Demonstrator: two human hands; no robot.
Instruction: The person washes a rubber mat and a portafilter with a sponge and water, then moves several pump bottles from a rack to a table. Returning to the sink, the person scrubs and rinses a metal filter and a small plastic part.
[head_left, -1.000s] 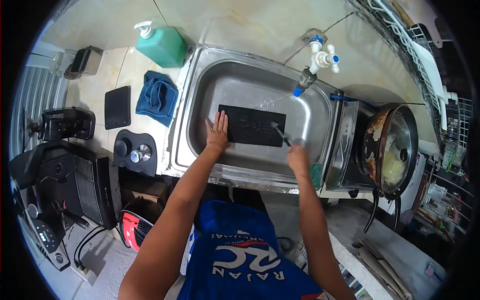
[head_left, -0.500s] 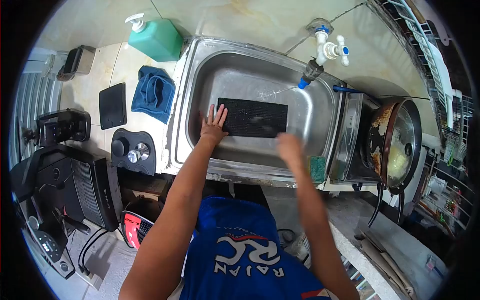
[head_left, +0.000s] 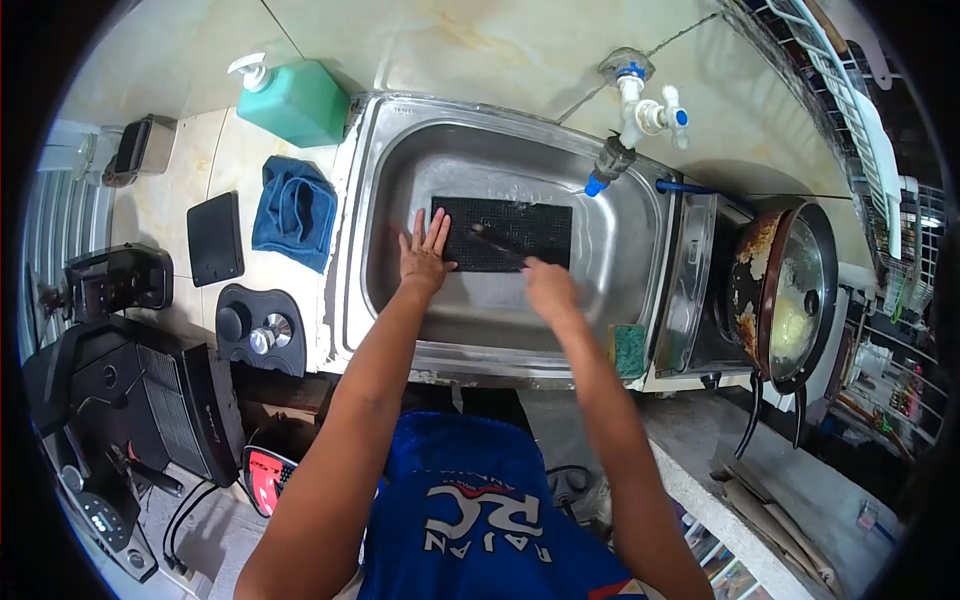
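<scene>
A black textured mat (head_left: pixel 535 225) lies flat in the steel sink (head_left: pixel 450 335). My left hand (head_left: pixel 425 262) presses on its left edge with the fingers spread. My right hand (head_left: pixel 550 290) is closed around the handle of a small dark brush (head_left: pixel 492 240), whose head is over the mat, left of the hand. Beyond the mat is the tap (head_left: pixel 612 165), from which a thin stream of water runs toward the mat's far edge.
A green sponge (head_left: pixel 628 350) rests at the sink's front right corner. Left of the sink are a blue cloth (head_left: pixel 295 212), a green pump bottle (head_left: pixel 297 103), a black tray (head_left: pixel 215 240) and a coffee machine (head_left: pixel 115 395). A lidded pan (head_left: pixel 795 300) stands on a stove at right.
My right hand has moved left with the brush, from the mat's right corner to its front edge. My left hand stays on the mat. The view has shifted slightly.
</scene>
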